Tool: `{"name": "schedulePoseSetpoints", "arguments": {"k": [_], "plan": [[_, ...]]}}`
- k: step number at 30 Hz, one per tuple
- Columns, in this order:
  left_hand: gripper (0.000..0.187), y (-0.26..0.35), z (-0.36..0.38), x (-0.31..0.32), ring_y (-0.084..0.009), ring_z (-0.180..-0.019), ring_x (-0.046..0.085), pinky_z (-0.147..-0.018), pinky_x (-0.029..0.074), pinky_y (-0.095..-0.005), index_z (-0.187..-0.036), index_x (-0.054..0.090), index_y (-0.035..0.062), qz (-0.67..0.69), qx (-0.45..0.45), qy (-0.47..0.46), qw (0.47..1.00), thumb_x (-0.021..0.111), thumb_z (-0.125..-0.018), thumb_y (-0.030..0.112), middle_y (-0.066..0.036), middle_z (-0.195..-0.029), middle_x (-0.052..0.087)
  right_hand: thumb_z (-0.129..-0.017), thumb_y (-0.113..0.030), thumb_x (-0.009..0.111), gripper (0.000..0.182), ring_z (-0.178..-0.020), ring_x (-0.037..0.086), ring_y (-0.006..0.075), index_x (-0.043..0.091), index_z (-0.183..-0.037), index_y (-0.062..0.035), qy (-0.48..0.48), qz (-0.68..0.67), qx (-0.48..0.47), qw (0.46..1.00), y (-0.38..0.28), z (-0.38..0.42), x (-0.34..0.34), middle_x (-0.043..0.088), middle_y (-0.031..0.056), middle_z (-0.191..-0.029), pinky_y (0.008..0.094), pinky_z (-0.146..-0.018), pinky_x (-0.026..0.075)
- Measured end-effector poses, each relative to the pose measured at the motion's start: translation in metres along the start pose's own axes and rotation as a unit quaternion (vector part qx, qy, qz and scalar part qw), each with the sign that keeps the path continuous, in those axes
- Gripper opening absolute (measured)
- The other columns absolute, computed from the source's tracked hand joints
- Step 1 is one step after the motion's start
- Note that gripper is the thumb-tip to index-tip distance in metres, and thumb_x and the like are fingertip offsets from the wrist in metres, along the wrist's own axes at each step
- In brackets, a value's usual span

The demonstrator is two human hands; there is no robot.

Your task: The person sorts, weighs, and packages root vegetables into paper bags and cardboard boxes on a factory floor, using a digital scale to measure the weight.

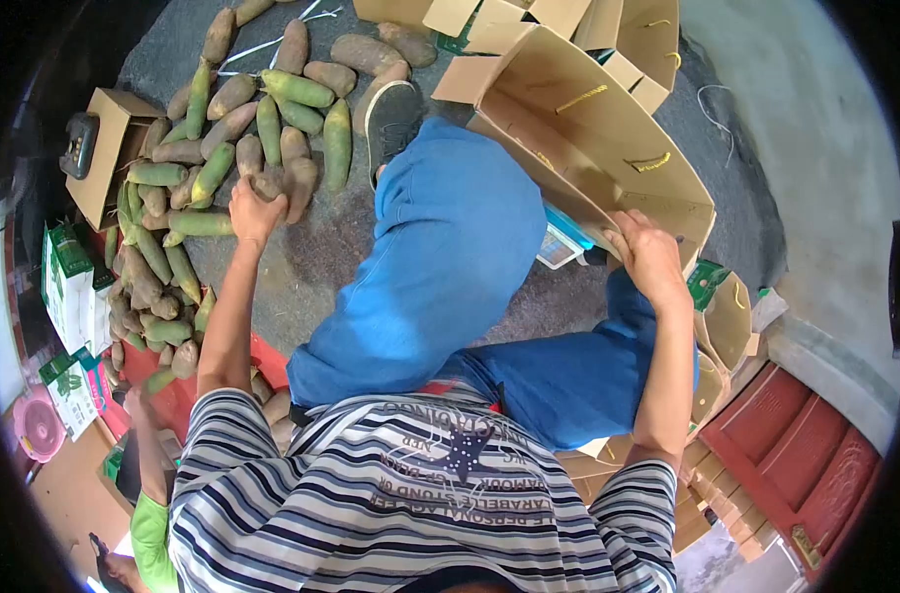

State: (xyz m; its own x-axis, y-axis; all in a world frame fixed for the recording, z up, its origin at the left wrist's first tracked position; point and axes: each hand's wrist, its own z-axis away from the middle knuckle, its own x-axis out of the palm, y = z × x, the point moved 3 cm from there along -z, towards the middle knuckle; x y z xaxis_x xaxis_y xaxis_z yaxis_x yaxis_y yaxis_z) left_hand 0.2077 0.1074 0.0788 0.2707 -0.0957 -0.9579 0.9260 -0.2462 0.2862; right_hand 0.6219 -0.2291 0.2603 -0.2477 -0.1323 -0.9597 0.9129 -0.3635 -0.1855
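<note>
My left hand [257, 211] reaches into a spread of root vegetables on the floor, its fingers curled over a brown, soil-coated root [268, 185]. Close beside it lie another brown root [300, 180] and long green radishes, one of them [213, 172] just above my wrist. On the other side, my right hand [645, 255] grips the near edge of a tall open cardboard box [657, 212], thumb and fingers over its wall. The box leans by my knee, and yellow cord handles [647, 163] show inside it. A blue-and-white device [560, 240] is partly hidden beneath the box.
More open cardboard boxes [642, 40] stand at the top right. A small box [114, 148] with a dark device on it is at the left. White-and-green cartons [74, 296], a pink basin [38, 425] and a person in a green sleeve [151, 539] are lower left.
</note>
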Motion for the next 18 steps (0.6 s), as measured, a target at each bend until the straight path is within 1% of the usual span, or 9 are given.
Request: {"name": "schedulePoseSetpoints", "arguments": {"k": [3, 5, 6, 9, 11, 13, 15, 17, 18], "plan": [[0.068, 0.065, -0.008, -0.037, -0.0362, -0.103, 0.052, -0.090, 0.043, -0.0401, -0.114, 0.048, -0.0012, 0.089, 0.105, 0.058, 0.989, 0.072, -0.059, 0.030, -0.021, -0.111, 0.053, -0.084, -0.021, 0.056, 0.019, -0.088, 0.057, 0.0325, 0.058, -0.095, -0.0058, -0.005, -0.004, 0.004, 1.000, 0.004, -0.002, -0.002, 0.058, 0.0135, -0.088, 0.0422, -0.074, 0.046], [0.069, 0.114, -0.014, -0.068, -0.0282, -0.106, 0.053, -0.092, 0.043, -0.0356, -0.122, 0.043, 0.0013, 0.148, 0.189, 0.112, 0.964, 0.076, -0.063, 0.020, -0.017, -0.117, 0.051, -0.084, -0.020, 0.056, 0.019, -0.089, 0.057, 0.0325, 0.058, -0.096, -0.0063, -0.007, -0.013, 0.003, 1.000, 0.006, -0.004, -0.003, 0.059, 0.0134, -0.088, 0.0421, -0.075, 0.046], [0.069, 0.141, -0.014, -0.085, -0.0256, -0.106, 0.053, -0.091, 0.043, -0.0349, -0.122, 0.043, 0.0012, 0.215, 0.196, 0.116, 0.950, 0.077, -0.065, 0.019, -0.015, -0.117, 0.051, -0.084, -0.020, 0.057, 0.019, -0.089, 0.057, 0.0324, 0.058, -0.097, -0.0066, -0.012, -0.012, 0.005, 1.000, 0.007, -0.005, -0.002, 0.059, 0.0134, -0.089, 0.0421, -0.075, 0.046], [0.069, 0.232, 0.000, -0.137, -0.0211, -0.107, 0.051, -0.090, 0.045, -0.0329, -0.123, 0.041, 0.0008, 0.392, 0.257, 0.104, 0.877, 0.078, -0.066, 0.015, -0.012, -0.118, 0.049, -0.083, -0.020, 0.057, 0.019, -0.090, 0.057, 0.0322, 0.058, -0.098, -0.0072, -0.023, -0.009, 0.012, 1.000, 0.007, -0.006, -0.002, 0.059, 0.0134, -0.089, 0.0422, -0.076, 0.046], [0.068, 0.284, 0.014, -0.151, -0.0215, -0.102, 0.054, -0.088, 0.045, -0.0320, -0.119, 0.044, -0.0010, 0.444, 0.310, 0.134, 0.830, 0.078, -0.064, 0.019, -0.013, -0.113, 0.052, -0.083, -0.019, 0.057, 0.019, -0.090, 0.057, 0.0322, 0.058, -0.098, -0.0073, -0.021, -0.003, 0.015, 1.000, 0.005, -0.007, -0.003, 0.059, 0.0134, -0.089, 0.0423, -0.076, 0.045], [0.051, 0.340, 0.044, -0.179, -0.0192, -0.102, 0.053, -0.087, 0.041, -0.0294, -0.118, 0.043, 0.0008, 0.409, 0.374, 0.133, 0.822, 0.068, -0.076, 0.012, -0.010, -0.106, 0.053, -0.083, -0.019, 0.057, 0.020, -0.090, 0.057, 0.0323, 0.059, -0.098, -0.0072, -0.022, -0.006, 0.015, 1.000, 0.006, -0.007, -0.001, 0.059, 0.0136, -0.089, 0.0425, -0.076, 0.045], [0.066, 0.371, 0.033, -0.138, -0.0244, -0.091, 0.059, -0.079, 0.048, -0.0330, -0.111, 0.049, -0.0029, 0.547, 0.381, -0.056, 0.744, 0.078, -0.061, 0.028, -0.016, -0.097, 0.058, -0.083, -0.019, 0.057, 0.020, -0.090, 0.057, 0.0324, 0.059, -0.098, -0.0071, -0.017, -0.010, 0.011, 1.000, 0.006, -0.008, 0.000, 0.059, 0.0137, -0.089, 0.0426, -0.076, 0.045], [0.068, 0.402, 0.034, -0.102, -0.0224, -0.095, 0.058, -0.083, 0.047, -0.0310, -0.114, 0.049, -0.0033, 0.471, 0.380, -0.143, 0.783, 0.078, -0.061, 0.028, -0.016, -0.104, 0.058, -0.083, -0.019, 0.057, 0.020, -0.090, 0.057, 0.0326, 0.059, -0.098, -0.0070, -0.003, -0.016, 0.004, 1.000, 0.005, -0.007, 0.000, 0.060, 0.0139, -0.089, 0.0426, -0.075, 0.045], [0.068, 0.413, 0.033, -0.085, -0.0245, -0.093, 0.059, -0.081, 0.047, -0.0322, -0.111, 0.051, -0.0043, 0.415, 0.387, -0.192, 0.800, 0.077, -0.060, 0.032, -0.018, -0.099, 0.059, -0.083, -0.019, 0.057, 0.020, -0.090, 0.057, 0.0326, 0.059, -0.098, -0.0069, -0.005, -0.016, 0.005, 1.000, 0.005, -0.007, -0.001, 0.060, 0.0139, -0.089, 0.0425, -0.075, 0.045]]}}
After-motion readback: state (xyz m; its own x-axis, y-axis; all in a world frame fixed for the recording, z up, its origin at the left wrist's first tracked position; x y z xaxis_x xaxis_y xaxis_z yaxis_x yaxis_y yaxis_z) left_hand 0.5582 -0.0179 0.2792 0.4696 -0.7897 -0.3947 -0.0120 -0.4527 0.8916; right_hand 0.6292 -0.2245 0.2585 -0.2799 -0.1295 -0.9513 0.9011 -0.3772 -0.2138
